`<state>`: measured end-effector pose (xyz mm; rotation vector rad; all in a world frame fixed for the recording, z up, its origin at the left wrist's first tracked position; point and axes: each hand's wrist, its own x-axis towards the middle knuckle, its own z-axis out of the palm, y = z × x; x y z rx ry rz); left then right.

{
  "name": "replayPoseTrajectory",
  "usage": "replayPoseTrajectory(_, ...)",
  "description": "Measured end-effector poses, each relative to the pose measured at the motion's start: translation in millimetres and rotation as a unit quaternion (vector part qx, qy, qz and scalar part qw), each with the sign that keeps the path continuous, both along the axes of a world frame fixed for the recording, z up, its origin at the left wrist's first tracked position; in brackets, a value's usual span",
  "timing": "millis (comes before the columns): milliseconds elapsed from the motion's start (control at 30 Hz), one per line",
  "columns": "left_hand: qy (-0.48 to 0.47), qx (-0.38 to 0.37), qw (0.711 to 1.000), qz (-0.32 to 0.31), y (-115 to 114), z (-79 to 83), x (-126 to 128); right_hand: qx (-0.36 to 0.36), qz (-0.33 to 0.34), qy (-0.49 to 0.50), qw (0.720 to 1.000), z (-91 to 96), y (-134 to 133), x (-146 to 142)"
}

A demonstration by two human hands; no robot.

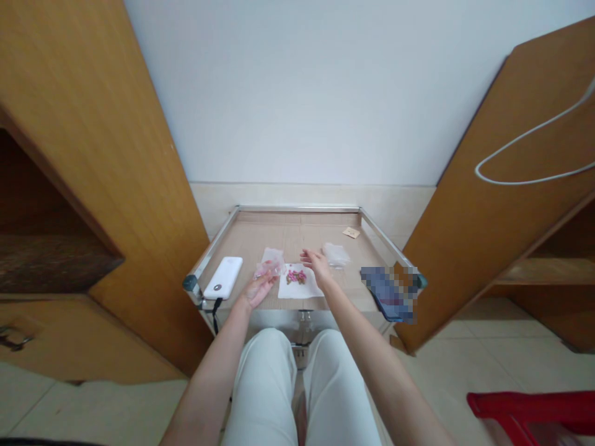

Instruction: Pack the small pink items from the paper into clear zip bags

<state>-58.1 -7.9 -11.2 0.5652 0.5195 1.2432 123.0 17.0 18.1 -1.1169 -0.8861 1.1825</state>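
My left hand (260, 290) is closed on a clear plastic bag (274, 260), its thumb and fingers around the lower part. Over the right side of a white paper sheet (290, 293), my right hand (318, 265) has its fingers stretched out to the left, with nothing visible in them. A small cluster of pink and green bead-like pieces (296, 276) lies on the paper between both hands; the pieces are too small to tell exactly. Just beyond my right hand rests a pile of clear plastic bags (336, 254).
A white power bank (225, 276) with a black cable lies at the table's left. A blurred-out dark phone-like object (390, 297) is at the right edge, and a small tan card (351, 232) farther back. Metal rails (297, 209) border the cardboard-covered table (274, 226). Wooden cabinets stand on both sides.
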Motion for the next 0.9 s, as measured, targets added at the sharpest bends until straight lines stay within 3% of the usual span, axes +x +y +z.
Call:
replayPoseTrajectory(133, 0.000, 0.001, 1.000, 0.001, -1.0, 1.2, 0.0, 0.018, -0.078, 0.081, 0.993, -23.0, 6.1, -9.8)
replayPoseTrajectory(400, 0.009, 0.009, 1.000, 0.002, 0.6, -1.2, 0.0, 0.001, -0.106, 0.198, 0.975, -42.6, 14.6, -20.8)
replayPoseTrajectory(900, 0.025, 0.003, 1.000, 0.008, 0.4, 1.2, 3.0, 0.016, -0.119, 0.282, 0.952, -40.5, 7.7, -15.7)
